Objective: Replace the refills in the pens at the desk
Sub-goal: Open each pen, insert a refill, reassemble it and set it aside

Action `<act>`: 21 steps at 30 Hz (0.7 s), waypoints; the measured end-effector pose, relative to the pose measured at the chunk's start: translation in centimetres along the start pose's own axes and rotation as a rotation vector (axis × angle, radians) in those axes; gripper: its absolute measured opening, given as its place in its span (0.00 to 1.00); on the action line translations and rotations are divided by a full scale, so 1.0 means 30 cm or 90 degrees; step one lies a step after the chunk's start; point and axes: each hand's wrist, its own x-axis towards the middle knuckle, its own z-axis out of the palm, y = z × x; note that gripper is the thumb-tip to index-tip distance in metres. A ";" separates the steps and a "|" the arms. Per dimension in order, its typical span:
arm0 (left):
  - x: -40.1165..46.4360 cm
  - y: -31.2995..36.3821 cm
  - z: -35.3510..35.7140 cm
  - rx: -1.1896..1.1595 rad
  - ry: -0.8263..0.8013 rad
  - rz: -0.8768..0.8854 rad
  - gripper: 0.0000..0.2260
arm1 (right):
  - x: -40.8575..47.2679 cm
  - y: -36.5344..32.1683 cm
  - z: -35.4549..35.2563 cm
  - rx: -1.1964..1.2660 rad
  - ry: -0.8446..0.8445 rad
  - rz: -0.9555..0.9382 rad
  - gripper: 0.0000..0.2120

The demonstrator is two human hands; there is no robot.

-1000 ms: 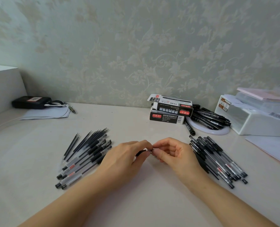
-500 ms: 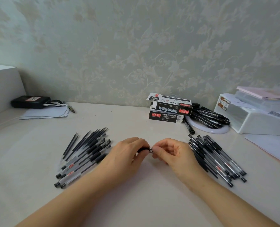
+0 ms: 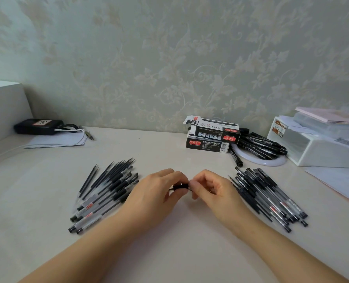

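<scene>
Head view shows both hands meeting over the middle of the desk (image 3: 169, 252), working one pen (image 3: 180, 187) between them; the left hand (image 3: 159, 193) curls round its black section, the right hand (image 3: 210, 188) pinches the end at its fingertips (image 3: 193, 183). Against the views a moment ago, more of the black part now shows in the gap between the hands, so the two pieces seem to be drawing apart or twisting loose; whether that is the tip being unscrewed or screwed back on cannot be told, since the fingers hide the joint. As a judgement, one pen is mid-swap and many are left to do.

Left of the hands lies a fan of bare refills (image 3: 108, 176) and clear-barrelled pens (image 3: 96, 209), near and within easy reach; right of them a heap of dark pens (image 3: 271, 199) lies just beside the right wrist. Farther back stand two stacked refill boxes (image 3: 210, 137), with black markers (image 3: 261, 144) piled on a white ring behind; a white storage box (image 3: 312, 148) sits far right, and a black case (image 3: 37, 126) on paper far left. Nothing blocks the hands; the heap on the right is close enough that the forearm could nudge it.
</scene>
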 end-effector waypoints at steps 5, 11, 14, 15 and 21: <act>-0.002 0.001 0.002 -0.006 -0.007 0.014 0.03 | 0.002 -0.003 0.006 -0.025 0.021 0.009 0.24; -0.003 -0.006 0.002 -0.013 0.008 0.001 0.01 | 0.001 0.006 -0.002 -0.013 -0.014 -0.018 0.05; -0.003 -0.004 0.005 -0.019 -0.003 0.007 0.02 | -0.002 0.010 -0.002 -0.026 -0.013 -0.020 0.12; -0.003 -0.003 0.006 -0.021 -0.005 0.009 0.02 | -0.001 0.008 0.000 -0.031 -0.010 -0.017 0.16; -0.002 -0.007 0.007 -0.027 0.012 0.002 0.01 | -0.005 -0.007 0.006 -0.014 -0.014 -0.011 0.16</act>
